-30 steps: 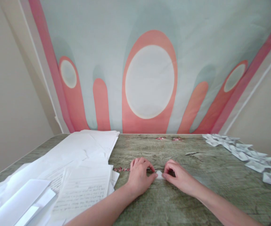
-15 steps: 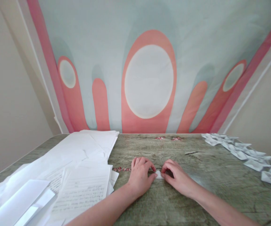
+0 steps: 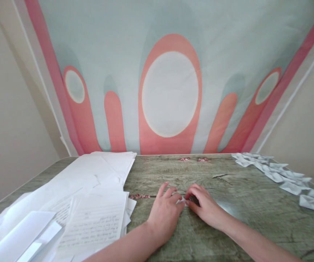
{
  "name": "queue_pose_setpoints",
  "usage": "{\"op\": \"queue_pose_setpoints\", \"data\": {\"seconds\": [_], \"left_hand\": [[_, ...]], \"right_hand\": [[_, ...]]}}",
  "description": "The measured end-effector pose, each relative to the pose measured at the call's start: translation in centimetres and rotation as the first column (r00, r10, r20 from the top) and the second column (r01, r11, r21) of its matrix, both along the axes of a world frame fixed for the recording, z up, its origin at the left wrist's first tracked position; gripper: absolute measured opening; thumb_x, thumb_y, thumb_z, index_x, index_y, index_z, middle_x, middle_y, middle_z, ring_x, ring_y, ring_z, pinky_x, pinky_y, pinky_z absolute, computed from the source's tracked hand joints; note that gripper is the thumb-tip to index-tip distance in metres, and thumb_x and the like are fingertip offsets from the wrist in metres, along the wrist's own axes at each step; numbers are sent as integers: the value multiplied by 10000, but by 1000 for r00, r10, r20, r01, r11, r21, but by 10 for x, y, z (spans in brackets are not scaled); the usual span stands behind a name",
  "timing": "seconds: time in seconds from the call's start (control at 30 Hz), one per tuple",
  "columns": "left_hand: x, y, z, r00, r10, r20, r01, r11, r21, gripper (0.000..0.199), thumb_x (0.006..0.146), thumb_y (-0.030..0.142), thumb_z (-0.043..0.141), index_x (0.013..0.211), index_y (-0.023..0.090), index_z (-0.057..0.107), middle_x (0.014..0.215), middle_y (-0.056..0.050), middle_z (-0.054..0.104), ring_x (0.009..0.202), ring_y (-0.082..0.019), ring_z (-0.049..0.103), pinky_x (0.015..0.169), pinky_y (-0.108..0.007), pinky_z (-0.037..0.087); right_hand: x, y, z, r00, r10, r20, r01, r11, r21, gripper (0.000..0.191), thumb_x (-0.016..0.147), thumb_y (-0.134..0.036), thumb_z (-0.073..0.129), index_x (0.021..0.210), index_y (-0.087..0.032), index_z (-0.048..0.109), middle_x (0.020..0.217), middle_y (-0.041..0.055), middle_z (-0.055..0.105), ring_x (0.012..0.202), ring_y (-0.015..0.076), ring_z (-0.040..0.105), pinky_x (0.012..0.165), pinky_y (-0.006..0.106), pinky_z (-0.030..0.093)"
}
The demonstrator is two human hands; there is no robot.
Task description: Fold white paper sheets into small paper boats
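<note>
1. Left hand [image 3: 165,213] and right hand [image 3: 204,207] pinch a small, white, folded paper piece [image 3: 182,200] at their fingertips.
2. It is between them at the grey-green, wood-grained worktop [image 3: 214,240], near white handwritten sheets [image 3: 94,222].

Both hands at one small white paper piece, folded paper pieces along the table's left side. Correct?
Not left: head view shows the folded paper pieces along the table's right side; left hand and right hand are at one small white paper piece.

Both hands [image 3: 164,213] [image 3: 204,206] pinch a small white paper [image 3: 182,199] — handwritten sheets [image 3: 92,222] left, folded pieces [image 3: 291,187] right.
</note>
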State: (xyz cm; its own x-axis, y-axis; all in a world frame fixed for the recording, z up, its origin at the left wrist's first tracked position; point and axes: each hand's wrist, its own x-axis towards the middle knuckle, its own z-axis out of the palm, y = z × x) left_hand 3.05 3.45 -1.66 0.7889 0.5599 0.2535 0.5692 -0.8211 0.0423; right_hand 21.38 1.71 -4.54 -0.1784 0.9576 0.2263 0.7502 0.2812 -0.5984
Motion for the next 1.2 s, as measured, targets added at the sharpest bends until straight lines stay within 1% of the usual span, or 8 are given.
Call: {"op": "queue_pose_setpoints", "data": {"seconds": [0.13, 0.23, 0.47, 0.63, 0.8, 0.9, 1.03, 1.2], "left_hand": [[0, -4, 5, 987, -62, -147, 66, 997, 26, 244, 862, 184, 454, 1061, 161, 594, 975, -49, 627, 1067, -222, 455, 1062, -437, 121], [1, -7, 7, 978, -80, -193, 92, 994, 55, 304, 847, 211, 464, 1118, 122, 570, 1025, -75, 614, 1110, -243, 426, 1064, -441, 110], [1, -12, 5, 971, -55, -233, 81, 991, 103, 338, 848, 248, 449, 1135, 122, 575, 1124, -91, 588, 1174, -265, 387, 1066, -437, 104], [1, -11, 6, 966, -49, -252, 72, 994, 81, 363, 847, 223, 418, 1160, 101, 555, 1139, -98, 585, 1176, -260, 398, 1062, -427, 123], [3, -11, 7, 962, -66, -265, 85, 995, 60, 371, 840, 222, 414, 1151, 77, 554, 1139, -105, 589, 1179, -247, 403, 1067, -398, 130], [4, -12, 7, 960, -69, -270, 88, 994, 60, 394, 828, 241, 435, 1157, 53, 545, 1165, -120, 573, 1179, -249, 402, 1068, -379, 131], [3, -12, 7, 965, -62, -256, 75, 996, 44, 384, 826, 242, 436, 1159, 87, 548, 1143, -108, 582, 1171, -255, 405, 1058, -402, 139], [2, -11, 5, 966, -68, -249, 82, 996, 47, 396, 825, 246, 439, 1180, 98, 534, 1109, -112, 593, 1182, -259, 391, 1059, -420, 132]], "right_hand": [[-1, -1, 1, 1000, -11, 23, 11, 1000, 25, 59, 777, -164, 568, 822, -195, 547, 873, 26, 550, 854, 189, 508, 767, 320, 392], [-2, -4, 0, 997, -23, 77, 17, 997, 78, 51, 799, -171, 553, 844, -195, 544, 888, 34, 556, 847, 193, 514, 757, 324, 403], [-10, -16, -3, 928, -47, 370, -60, 960, 272, 147, 874, -140, 448, 924, -197, 574, 905, 57, 577, 843, 206, 524, 739, 343, 419], [-11, -20, -3, 890, -18, 456, -125, 951, 282, 212, 854, -93, 466, 1000, -184, 588, 951, 69, 572, 878, 209, 528, 746, 341, 431], [-9, -20, 1, 864, 41, 502, -163, 966, 202, 207, 853, -103, 483, 1022, -170, 581, 953, 73, 569, 900, 212, 522, 763, 347, 437], [-9, -21, 2, 836, 48, 547, -183, 963, 196, 214, 863, -99, 459, 1033, -156, 575, 965, 80, 576, 906, 214, 523, 775, 352, 442], [-10, -24, -7, 787, -1, 617, -210, 940, 269, 294, 825, -27, 411, 1046, -134, 572, 1032, 112, 582, 931, 234, 532, 783, 370, 448], [-15, -30, -22, 740, -106, 664, -164, 929, 331, 397, 734, 41, 395, 1053, -107, 578, 1014, 143, 591, 924, 275, 544, 743, 397, 452]]}}
